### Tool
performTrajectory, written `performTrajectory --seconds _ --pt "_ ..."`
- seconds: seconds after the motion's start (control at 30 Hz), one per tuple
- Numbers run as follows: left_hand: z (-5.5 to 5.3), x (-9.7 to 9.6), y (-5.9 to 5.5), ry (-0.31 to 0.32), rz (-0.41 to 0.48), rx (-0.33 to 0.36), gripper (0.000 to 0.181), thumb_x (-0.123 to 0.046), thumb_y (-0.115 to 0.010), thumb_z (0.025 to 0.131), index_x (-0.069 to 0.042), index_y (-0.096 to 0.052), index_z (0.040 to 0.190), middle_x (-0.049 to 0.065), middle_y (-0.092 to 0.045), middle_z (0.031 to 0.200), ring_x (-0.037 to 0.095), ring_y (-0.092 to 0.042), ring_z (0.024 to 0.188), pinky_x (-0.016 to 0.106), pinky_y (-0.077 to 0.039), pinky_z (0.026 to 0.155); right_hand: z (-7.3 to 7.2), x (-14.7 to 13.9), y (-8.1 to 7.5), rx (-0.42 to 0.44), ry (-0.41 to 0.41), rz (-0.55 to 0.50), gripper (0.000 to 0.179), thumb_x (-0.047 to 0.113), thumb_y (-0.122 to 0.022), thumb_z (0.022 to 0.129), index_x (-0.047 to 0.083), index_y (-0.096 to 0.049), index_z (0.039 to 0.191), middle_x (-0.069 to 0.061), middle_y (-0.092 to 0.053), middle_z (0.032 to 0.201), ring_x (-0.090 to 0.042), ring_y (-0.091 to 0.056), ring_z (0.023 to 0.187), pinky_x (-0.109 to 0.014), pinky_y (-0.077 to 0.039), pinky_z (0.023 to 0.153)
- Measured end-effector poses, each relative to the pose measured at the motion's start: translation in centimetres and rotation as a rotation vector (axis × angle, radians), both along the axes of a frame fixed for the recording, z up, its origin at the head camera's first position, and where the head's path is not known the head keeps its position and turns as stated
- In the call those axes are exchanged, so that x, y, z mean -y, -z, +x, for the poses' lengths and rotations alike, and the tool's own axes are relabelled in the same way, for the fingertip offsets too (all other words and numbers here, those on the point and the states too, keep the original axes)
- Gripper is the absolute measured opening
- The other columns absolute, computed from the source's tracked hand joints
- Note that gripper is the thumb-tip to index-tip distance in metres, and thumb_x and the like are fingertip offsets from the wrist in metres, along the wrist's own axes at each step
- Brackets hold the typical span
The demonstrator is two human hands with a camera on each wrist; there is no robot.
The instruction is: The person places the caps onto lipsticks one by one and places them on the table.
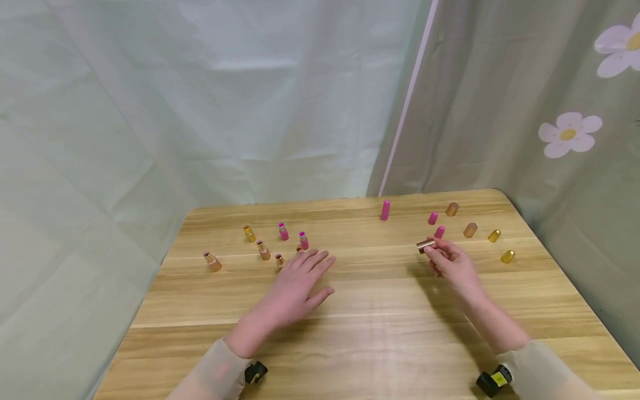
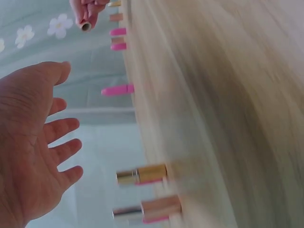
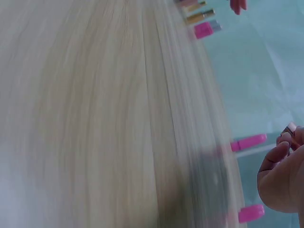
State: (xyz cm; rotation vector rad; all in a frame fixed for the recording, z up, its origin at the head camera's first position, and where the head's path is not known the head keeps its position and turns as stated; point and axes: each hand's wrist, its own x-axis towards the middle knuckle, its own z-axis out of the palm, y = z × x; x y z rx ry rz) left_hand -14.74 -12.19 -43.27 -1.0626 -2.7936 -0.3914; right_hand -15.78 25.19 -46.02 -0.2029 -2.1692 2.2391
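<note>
My right hand (image 1: 452,266) pinches a copper lipstick cap (image 1: 425,245) between thumb and fingers, above the table's right half. The cap lies sideways; its hollow end shows in the left wrist view. Behind it stands a pink lipstick cap (image 1: 439,231). With fingers spread and straight, my left hand (image 1: 295,289) hovers over the left half and holds nothing. It partly hides a gold lipstick tube (image 1: 299,250) and a copper lipstick tube (image 1: 280,261). Just beyond its fingers is a pink lipstick tube (image 1: 304,240).
More uncapped tubes stand at the left, among them a gold one (image 1: 249,233) and a copper one (image 1: 212,262). A capped pink lipstick (image 1: 385,210) stands near the back edge. At the right are copper caps (image 1: 470,230) and gold caps (image 1: 494,236). A curtain (image 1: 300,111) hangs behind the table.
</note>
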Motion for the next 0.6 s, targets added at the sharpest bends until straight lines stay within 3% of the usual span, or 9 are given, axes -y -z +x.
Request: performTrajectory --seconds 0.23,0.43,0.6 --pt "-0.5 3.4 -0.9 -0.123 0.193 -0.043 0.056 -0.031 -0.068 0.099 -0.008 -0.053 0.148 0.012 -0.052 0.15 0.034 -0.043 0.141 0.055 -0.029 0.118 -0.2 1.5 0.5 0.069 0.0 -0.255 0.005 0.015 -0.069 0.1 0.014 -0.067 0.104 0.006 -0.064 0.087 -0.005 -0.052 0.069 -0.018 -0.042 0.058" --pt "-0.7 6.4 -1.0 -0.306 0.327 0.021 0.051 -0.027 -0.071 0.097 -0.007 -0.058 0.142 0.012 -0.058 0.142 0.036 -0.047 0.136 0.057 -0.034 0.114 -0.3 2.0 0.5 0.122 -0.004 -0.343 0.005 0.012 -0.069 0.099 0.015 -0.065 0.1 0.007 -0.062 0.088 -0.006 -0.052 0.071 -0.019 -0.04 0.059" --pt "-1.0 7.8 0.0 -0.424 0.379 0.116 0.052 -0.029 -0.073 0.097 -0.006 -0.058 0.142 0.015 -0.061 0.138 0.037 -0.048 0.135 0.058 -0.04 0.109 -0.3 2.2 0.4 0.148 -0.004 -0.344 0.005 0.013 -0.069 0.099 0.014 -0.064 0.1 0.007 -0.061 0.088 -0.007 -0.051 0.071 -0.02 -0.041 0.059"
